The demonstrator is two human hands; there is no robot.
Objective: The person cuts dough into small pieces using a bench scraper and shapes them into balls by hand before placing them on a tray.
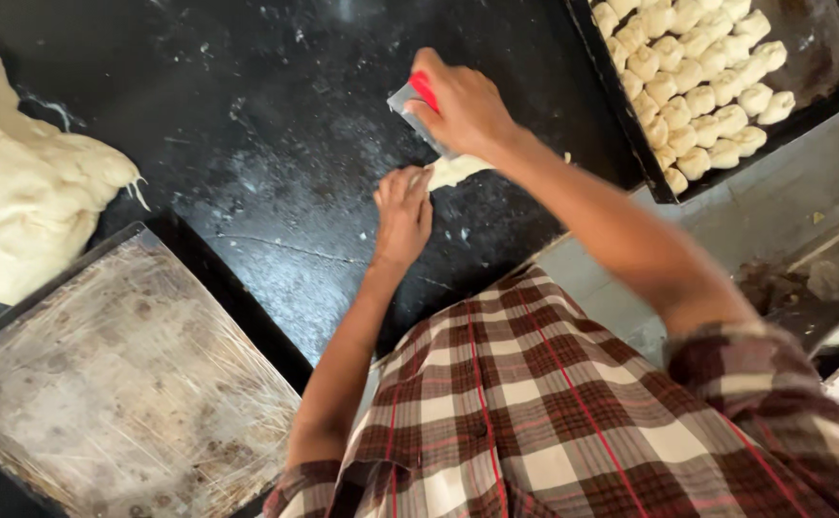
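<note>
Left hand [402, 213] lies flat, fingers pressed together, on the near end of a small strip of dough [456, 171] at the middle of the dark surface [276, 125]. Right hand [465, 105] grips a red-handled scraper [412, 101] over that strip. The blade sits close to the left fingertips and could nick them. Far left sits a large dough mass [26, 192], below it a worn tray [122, 384]; far right, a tray of dough pieces [822, 48].

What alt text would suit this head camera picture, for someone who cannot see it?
A right hand holds a red-handled scraper over a dough strip that the left hand steadies on a black table. Nearby sit a dough mound, an empty tray, and a tray of dough pieces.
</note>
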